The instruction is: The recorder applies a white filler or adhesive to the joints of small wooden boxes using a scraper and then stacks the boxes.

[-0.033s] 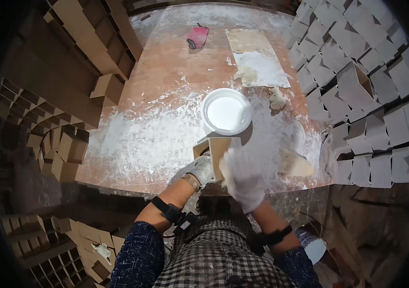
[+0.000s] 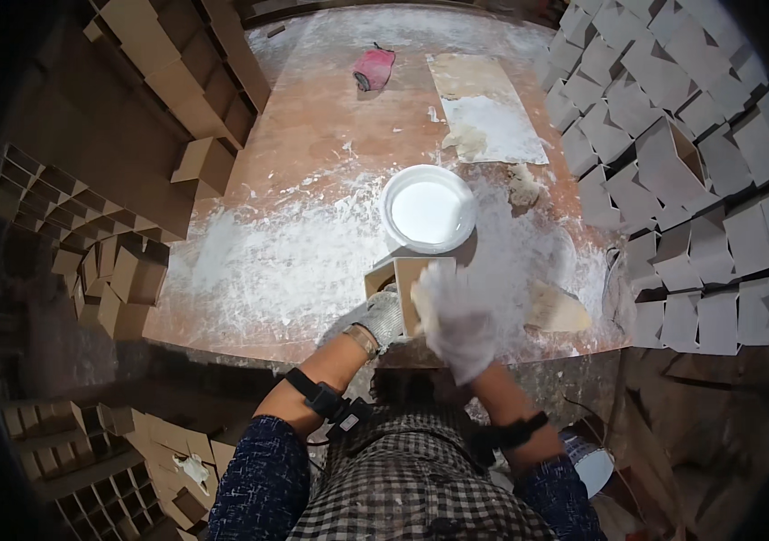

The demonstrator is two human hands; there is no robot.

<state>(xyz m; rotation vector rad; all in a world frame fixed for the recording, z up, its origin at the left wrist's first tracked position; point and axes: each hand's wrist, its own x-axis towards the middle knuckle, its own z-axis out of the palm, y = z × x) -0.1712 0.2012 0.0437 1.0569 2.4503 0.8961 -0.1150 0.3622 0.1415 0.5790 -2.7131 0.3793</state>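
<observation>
A small brown cardboard box (image 2: 409, 296) stands on its side near the table's front edge, just in front of a white bowl (image 2: 428, 209) of white paste. My left hand (image 2: 380, 317), in a pale knitted glove, holds the box from its open left side; the fingertips are hidden inside. My right hand (image 2: 457, 316), in a whitish glove, is over the right side of the box and smeared by motion. A cream-coloured patch shows at its left edge, too blurred to name. Whether those fingers grip something does not show.
White-smeared wooden table (image 2: 258, 279). Stacked white-faced boxes (image 2: 673, 162) wall the right side; brown cartons (image 2: 200, 167) stand at left. Farther back lie a pink cloth item (image 2: 374, 69) and a coated sheet (image 2: 493, 117). A yellowish piece (image 2: 558, 307) lies at right.
My right hand has shifted slightly farther from me along the box's right side. My left hand and the box look still; the whole view has shifted a little.
</observation>
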